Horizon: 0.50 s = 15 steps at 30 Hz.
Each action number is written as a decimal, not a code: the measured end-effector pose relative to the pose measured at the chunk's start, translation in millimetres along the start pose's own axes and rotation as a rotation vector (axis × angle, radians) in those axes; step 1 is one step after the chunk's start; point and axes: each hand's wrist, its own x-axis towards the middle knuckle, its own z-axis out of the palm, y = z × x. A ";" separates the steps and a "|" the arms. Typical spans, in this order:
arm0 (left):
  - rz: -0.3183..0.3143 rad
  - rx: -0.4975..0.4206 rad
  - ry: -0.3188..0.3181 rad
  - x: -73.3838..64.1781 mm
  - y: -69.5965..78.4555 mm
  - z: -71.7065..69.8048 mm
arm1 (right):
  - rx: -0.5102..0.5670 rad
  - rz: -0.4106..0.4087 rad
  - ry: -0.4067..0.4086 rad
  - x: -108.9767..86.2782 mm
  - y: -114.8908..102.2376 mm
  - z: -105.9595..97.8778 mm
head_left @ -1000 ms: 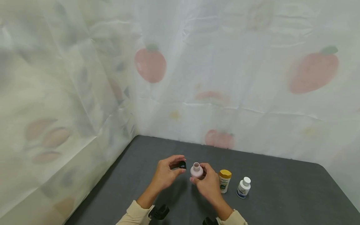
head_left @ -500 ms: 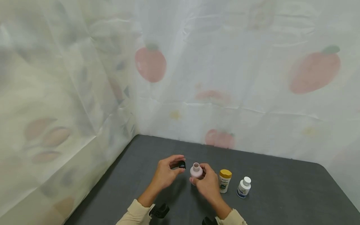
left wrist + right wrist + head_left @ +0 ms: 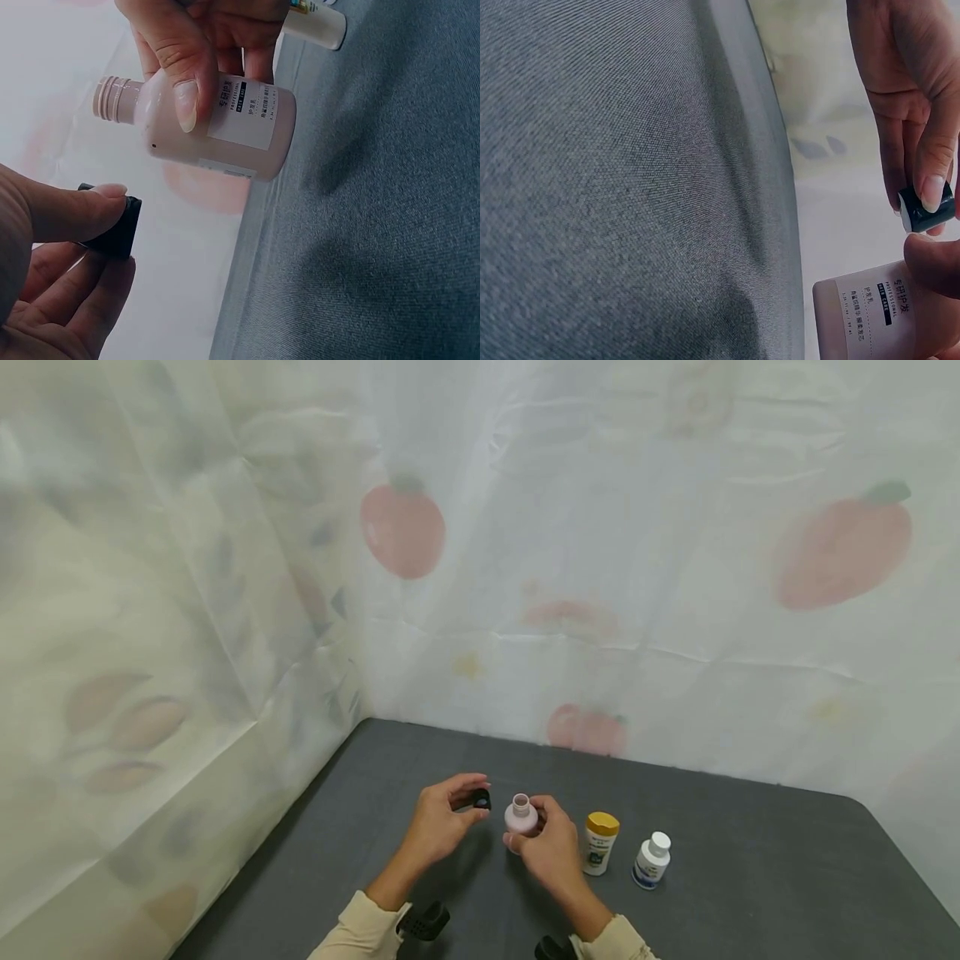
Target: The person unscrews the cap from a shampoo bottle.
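Note:
My left hand [image 3: 438, 822] pinches a small black bottle cap [image 3: 482, 799] between thumb and fingers. Just to its right, my right hand [image 3: 553, 843] grips a pale pink bottle [image 3: 521, 822] whose threaded neck is uncovered and points up. A gap separates the cap from the bottle's neck. In the left wrist view the pink bottle [image 3: 225, 127] shows a white label with dark print, and the black cap [image 3: 114, 229] sits between thumb and fingertips. The right wrist view shows the bottle [image 3: 870, 311] with the cap [image 3: 926, 208] close by.
A white bottle with a yellow cap [image 3: 600, 843] stands right of my right hand. Farther right is a white bottle with a white cap [image 3: 651, 861]. The dark grey tabletop [image 3: 750, 877] meets a fruit-printed sheet [image 3: 660, 568] at the back and left.
Both hands, with the cap and the pink bottle, have shifted very slightly left in the head view. Both grips look the same.

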 end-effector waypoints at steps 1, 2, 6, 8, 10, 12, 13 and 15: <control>-0.004 -0.001 0.001 0.1 -0.8 -0.2 | 0.003 0.002 -0.002 0.4 0.1 0.6; -0.007 -0.004 0.002 0.0 -1.5 -0.5 | 0.007 0.007 -0.005 0.8 0.4 1.1; -0.007 0.001 0.011 -0.1 -4.6 -1.0 | 0.018 0.017 -0.013 2.3 1.3 3.0; 0.004 0.005 0.018 0.0 -6.4 -1.2 | 0.022 0.017 -0.017 2.9 1.7 3.9; 0.018 0.012 0.023 0.2 -8.4 -1.3 | 0.026 0.020 -0.018 3.2 1.9 4.8; 0.027 0.016 0.028 0.2 -9.9 -1.6 | 0.033 0.021 -0.022 3.4 1.8 5.8; 0.025 0.018 0.031 0.4 -10.7 -1.7 | 0.037 0.022 -0.025 3.7 2.0 6.5; 0.010 0.016 0.034 0.6 -11.8 -2.0 | 0.039 0.013 -0.029 3.7 1.6 7.2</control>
